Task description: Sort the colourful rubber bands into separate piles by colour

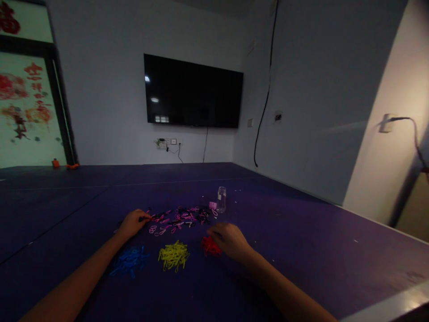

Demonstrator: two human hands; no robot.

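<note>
A scatter of small pink, black and red elastic bands (182,218) lies on the dark purple table (301,250). Nearer me sit three sorted heaps: blue (130,260), yellow (173,255) and red (209,245). My left hand (132,222) rests at the left end of the scatter, its fingertips pinched on a small band. Beside the red heap, my right hand (229,239) lies curled with its fingers touching that heap; what it holds, if anything, is hidden.
A small clear jar (221,199) stands behind the scatter with a pink item (212,205) beside it. A black screen (193,91) hangs on the far wall. A wall runs along the table's right side, and small orange objects (63,164) sit at the far left.
</note>
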